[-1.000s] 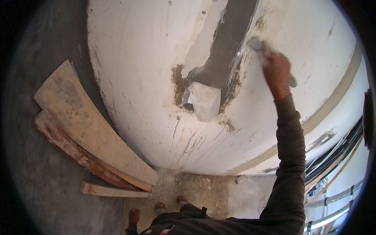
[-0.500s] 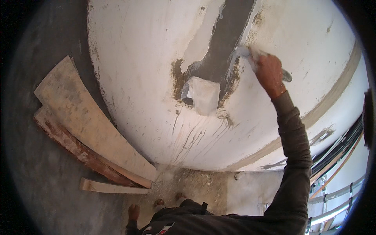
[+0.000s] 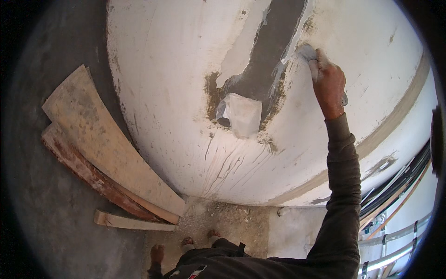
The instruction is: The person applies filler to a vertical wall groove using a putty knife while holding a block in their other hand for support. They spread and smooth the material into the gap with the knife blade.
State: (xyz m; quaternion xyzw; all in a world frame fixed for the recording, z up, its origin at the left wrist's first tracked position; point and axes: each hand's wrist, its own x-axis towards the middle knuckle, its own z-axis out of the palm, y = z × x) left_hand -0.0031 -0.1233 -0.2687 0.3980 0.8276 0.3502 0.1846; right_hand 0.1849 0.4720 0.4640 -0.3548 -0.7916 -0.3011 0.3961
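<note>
My right hand [image 3: 329,83] is closed round a putty knife [image 3: 306,52], its greyish blade against the white wall [image 3: 176,83] just right of a grey strip [image 3: 274,51] of bare plaster. The end of its handle shows below my fist. Ragged, partly scraped edges run along both sides of the strip. At the strip's lower end, a whitish translucent plastic sheet [image 3: 245,116] covers part of an opening. Low beside my body hangs my left hand [image 3: 157,253], away from the wall; its fingers are too small and dark to make out.
Long boards [image 3: 109,144] lean at the left against the wall's foot, with a shorter wooden piece [image 3: 134,222] in front. Dust and crumbs lie on the floor [image 3: 227,214] by my feet. Black pipes [image 3: 399,179] and metal rails [image 3: 395,246] stand at the right.
My right hand has moved slightly right and down, and the blade has shifted up and right off the strip's edge onto the white surface. My left hand stays low.
</note>
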